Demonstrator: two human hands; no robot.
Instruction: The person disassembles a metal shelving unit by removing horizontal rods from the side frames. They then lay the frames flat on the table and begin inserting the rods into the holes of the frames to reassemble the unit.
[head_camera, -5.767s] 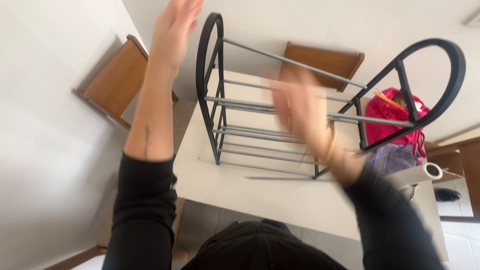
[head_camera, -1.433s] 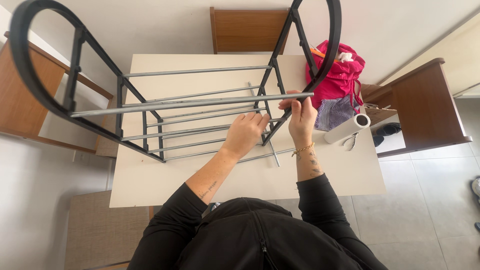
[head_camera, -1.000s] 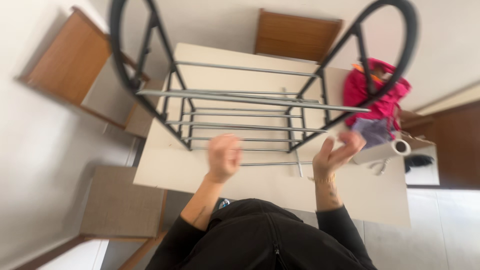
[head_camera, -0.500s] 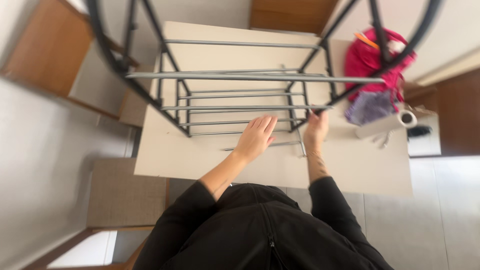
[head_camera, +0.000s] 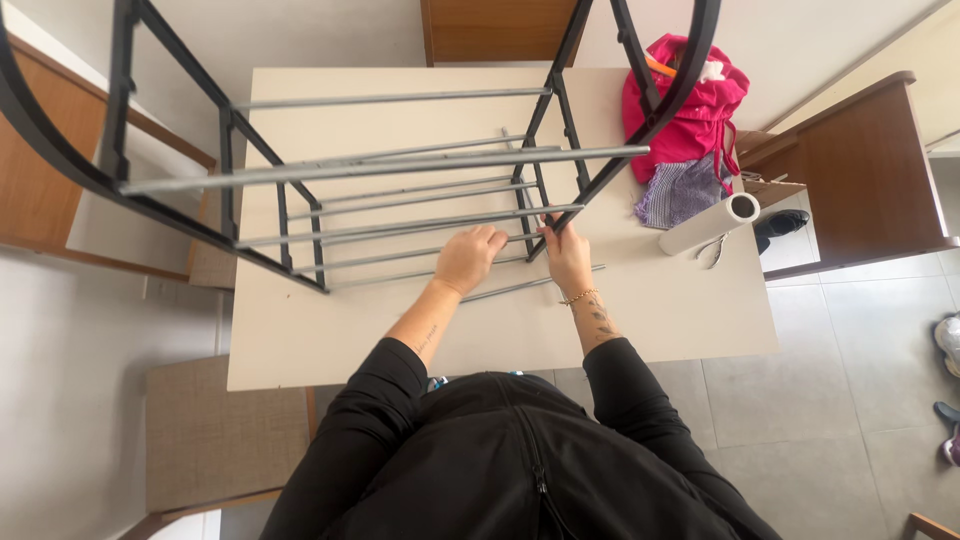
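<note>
A black metal rack (head_camera: 250, 210) with grey tubes stands on a cream table (head_camera: 300, 340). My left hand (head_camera: 468, 258) rests with curled fingers on a low grey tube (head_camera: 400, 262) at the rack's near side. My right hand (head_camera: 567, 255) is closed around the foot of the right black side frame (head_camera: 556, 215). A loose grey rod (head_camera: 520, 287) lies flat on the table just under both hands.
A pink bag (head_camera: 685, 110) and a striped cloth (head_camera: 682, 192) lie at the table's right end beside a white roll (head_camera: 708, 224) and small pliers (head_camera: 712, 250). Wooden chairs (head_camera: 860, 170) stand around the table. Shoes (head_camera: 948, 340) sit on the tiled floor at right.
My view has swung and steadied over the rack. Both hands, raised and apart a second ago, have come down onto the near lower tube and the right frame's foot.
</note>
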